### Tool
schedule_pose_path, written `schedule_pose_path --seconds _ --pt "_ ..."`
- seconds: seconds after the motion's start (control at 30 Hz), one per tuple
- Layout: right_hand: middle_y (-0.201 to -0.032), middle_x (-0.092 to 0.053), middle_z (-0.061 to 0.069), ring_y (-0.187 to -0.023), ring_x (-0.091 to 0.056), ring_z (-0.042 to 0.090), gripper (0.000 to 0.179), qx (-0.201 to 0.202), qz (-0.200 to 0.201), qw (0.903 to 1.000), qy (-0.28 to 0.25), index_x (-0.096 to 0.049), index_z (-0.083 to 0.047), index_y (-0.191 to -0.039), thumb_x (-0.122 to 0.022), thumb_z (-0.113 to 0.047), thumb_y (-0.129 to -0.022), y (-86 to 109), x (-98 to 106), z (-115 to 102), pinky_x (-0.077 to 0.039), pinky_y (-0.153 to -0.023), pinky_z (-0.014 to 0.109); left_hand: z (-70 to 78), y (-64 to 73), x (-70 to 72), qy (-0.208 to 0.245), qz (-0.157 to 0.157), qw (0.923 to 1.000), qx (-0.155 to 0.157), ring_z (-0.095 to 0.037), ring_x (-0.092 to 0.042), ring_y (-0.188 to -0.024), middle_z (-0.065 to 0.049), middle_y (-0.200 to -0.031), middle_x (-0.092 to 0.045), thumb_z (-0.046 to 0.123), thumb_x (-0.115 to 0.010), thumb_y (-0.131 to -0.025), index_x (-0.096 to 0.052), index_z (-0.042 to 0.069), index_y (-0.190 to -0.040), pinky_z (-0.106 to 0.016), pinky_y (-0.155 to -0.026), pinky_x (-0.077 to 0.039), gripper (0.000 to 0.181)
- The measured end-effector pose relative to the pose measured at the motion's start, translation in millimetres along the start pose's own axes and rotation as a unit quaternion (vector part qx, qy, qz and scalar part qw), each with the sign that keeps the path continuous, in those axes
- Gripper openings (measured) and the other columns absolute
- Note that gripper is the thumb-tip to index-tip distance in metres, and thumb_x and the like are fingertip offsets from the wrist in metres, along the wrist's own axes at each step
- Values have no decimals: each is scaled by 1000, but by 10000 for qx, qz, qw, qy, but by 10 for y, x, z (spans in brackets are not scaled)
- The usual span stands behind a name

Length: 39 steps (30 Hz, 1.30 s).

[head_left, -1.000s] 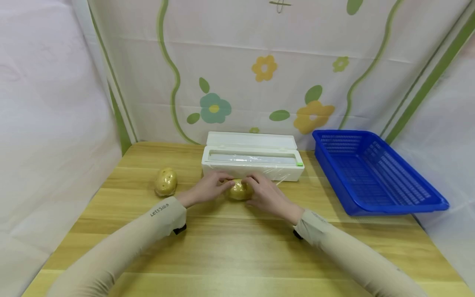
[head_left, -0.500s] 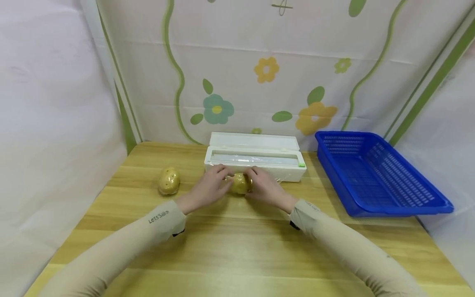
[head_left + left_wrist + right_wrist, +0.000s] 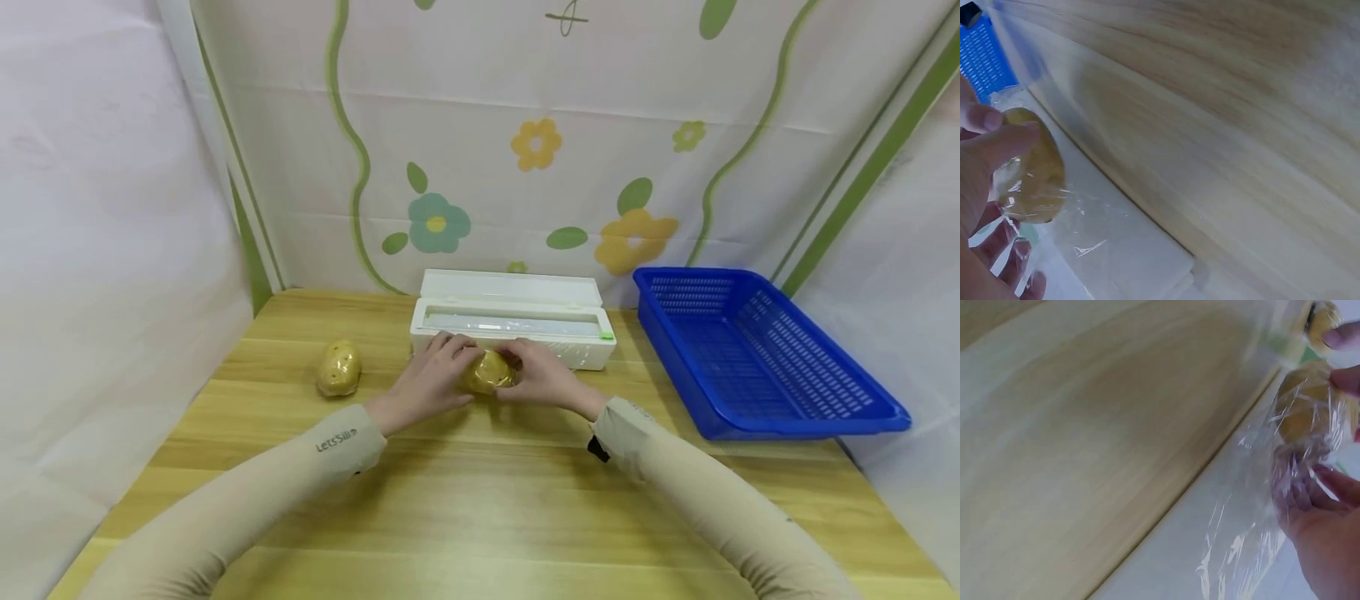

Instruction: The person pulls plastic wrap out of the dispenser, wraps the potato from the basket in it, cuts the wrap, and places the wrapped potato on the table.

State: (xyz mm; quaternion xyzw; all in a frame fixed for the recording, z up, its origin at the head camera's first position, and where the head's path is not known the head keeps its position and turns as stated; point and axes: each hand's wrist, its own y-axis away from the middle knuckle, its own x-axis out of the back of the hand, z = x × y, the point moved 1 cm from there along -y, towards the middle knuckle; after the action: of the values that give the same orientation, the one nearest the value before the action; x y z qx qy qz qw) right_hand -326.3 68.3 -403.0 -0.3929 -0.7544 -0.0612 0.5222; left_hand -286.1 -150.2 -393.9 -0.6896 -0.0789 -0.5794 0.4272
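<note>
In the head view a potato (image 3: 491,372) in cling film lies between both hands, in front of a white cling film box (image 3: 517,350). My left hand (image 3: 437,373) grips its left end; in the left wrist view the thumb presses on the potato (image 3: 1044,175), with the other fingers beyond the film. On the other end, my right hand (image 3: 543,375) curls thumb and fingers round the potato. Loose, wrinkled cling film (image 3: 1235,544) trails beside it in the right wrist view. Exactly how the film is tucked beneath is hidden.
A second potato (image 3: 340,368), shiny with film, rests on the wooden table (image 3: 480,508) to the left. The box's lid (image 3: 510,287) stands raised at the back. A blue plastic basket (image 3: 712,400) sits at the right. A flowered cloth (image 3: 495,183) hangs behind.
The potato has turned between my hands, and both hands have shifted their grip on it. My left hand now reaches further over its left end. The box, basket and second potato have stayed put.
</note>
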Motion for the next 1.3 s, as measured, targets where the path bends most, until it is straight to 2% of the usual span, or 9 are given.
schedule_pose_path --seconds 0.2,0.4,0.6,0.77,0.87,0.97,1.13,1.2,1.3 --pt "-104 -65 0 -91 -61 11 55 -94 -160 9998 -123 -63 -2 -118 -87 -24 -73 -4 26 56 -52 -77 26 -39 -34 -84 -381 94 9992 81 -30 -46 -108 -8 -121 -59 33 -94 -63 -61 8 -124 -53 -92 -33 74" --pt "-100 -65 -2 -89 -61 10 49 -257 -302 9987 -313 -64 -5 -114 -86 -25 -75 -16 15 96 -52 -76 26 -62 -49 -140 -594 32 9982 6 -29 -48 -108 -9 -121 -60 34 -94 -64 -61 8 -124 -50 -91 -34 72" --pt "-98 -66 -2 -87 -62 10 48 -462 -383 9969 -516 -64 -5 -116 -84 -26 -77 -20 17 127 -53 -75 27 -75 -54 -178 -486 -18 9988 -6 -29 -51 -107 -12 -116 -61 29 -93 -66 -56 2 -125 -48 -96 -37 75" --pt "-102 -65 -1 -92 -61 11 51 -643 -334 9957 -583 -60 -3 -120 -82 -25 -79 -6 24 105 -52 -78 27 -115 -40 -199 -218 82 9997 37 -27 -53 -103 -11 -111 -65 27 -92 -67 -57 2 -124 -45 -99 -37 71" --pt "-106 -64 1 -94 -60 12 58 -580 -260 9975 -321 -58 -3 -121 -86 -29 -77 11 22 67 -51 -81 29 -142 -30 -197 -81 134 9999 -43 -27 -53 -102 -11 -112 -66 31 -92 -68 -58 2 -124 -44 -99 -37 71" --pt "-110 -59 5 -95 -57 16 67 -343 -94 9989 292 -59 -4 -125 -89 -33 -73 41 17 16 -50 -82 33 -154 -28 -194 -172 112 9997 -113 -28 -54 -101 -12 -113 -67 36 -89 -71 -59 2 -125 -45 -98 -36 71" --pt "-109 -51 11 -96 -51 23 68 186 363 9879 1493 -64 -2 -120 -93 -31 -67 63 5 -88 -49 -82 37 -152 -27 -203 -603 -48 9981 -131 -29 -54 -103 -11 -117 -66 44 -85 -75 -60 1 -128 -48 -98 -35 72" --pt "-106 -54 11 -95 -53 23 64 326 450 9852 1624 -63 1 -116 -94 -26 -66 66 11 -121 -49 -82 37 -151 -29 -215 -632 -75 9979 -93 -29 -55 -102 -11 -118 -66 45 -84 -76 -59 0 -128 -49 -98 -35 73" --pt "-102 -58 10 -91 -57 22 59 453 439 9863 1523 -60 2 -112 -93 -17 -68 73 21 -142 -50 -80 37 -147 -32 -227 -565 -46 9984 -61 -29 -56 -100 -12 -118 -66 44 -84 -76 -59 0 -128 -48 -98 -36 73"
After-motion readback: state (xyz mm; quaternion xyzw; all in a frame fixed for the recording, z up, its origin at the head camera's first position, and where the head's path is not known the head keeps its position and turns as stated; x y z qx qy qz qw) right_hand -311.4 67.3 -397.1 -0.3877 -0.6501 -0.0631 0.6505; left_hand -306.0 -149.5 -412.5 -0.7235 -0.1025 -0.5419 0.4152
